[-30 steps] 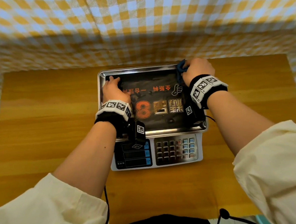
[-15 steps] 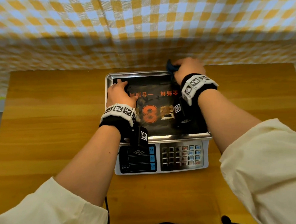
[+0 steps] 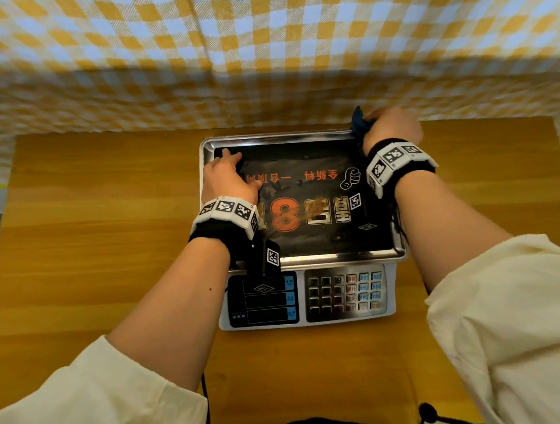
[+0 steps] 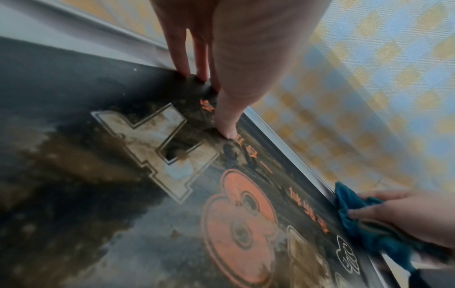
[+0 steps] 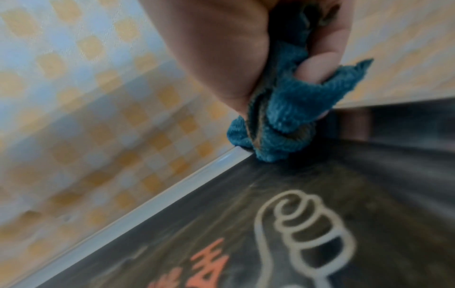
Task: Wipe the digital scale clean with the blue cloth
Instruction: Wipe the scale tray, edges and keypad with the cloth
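Steel-rimmed scale (image 3: 302,314) sits centre frame in the head view on a wooden table (image 3: 90,233), keypad (image 3: 345,294) at the lower right. Left hand (image 3: 225,179) lies upper left on the dark printed tray (image 3: 303,239). Left wrist view adds that its fingers (image 4: 181,56) are straight, tips pressing down, and shows brown grime over the print. Right hand (image 3: 392,127) is at the tray's upper right corner; the head view shows only a scrap of blue cloth (image 3: 359,125). Right wrist view shows fingers (image 5: 317,68) curled tight round the bunched cloth, which touches the tray corner.
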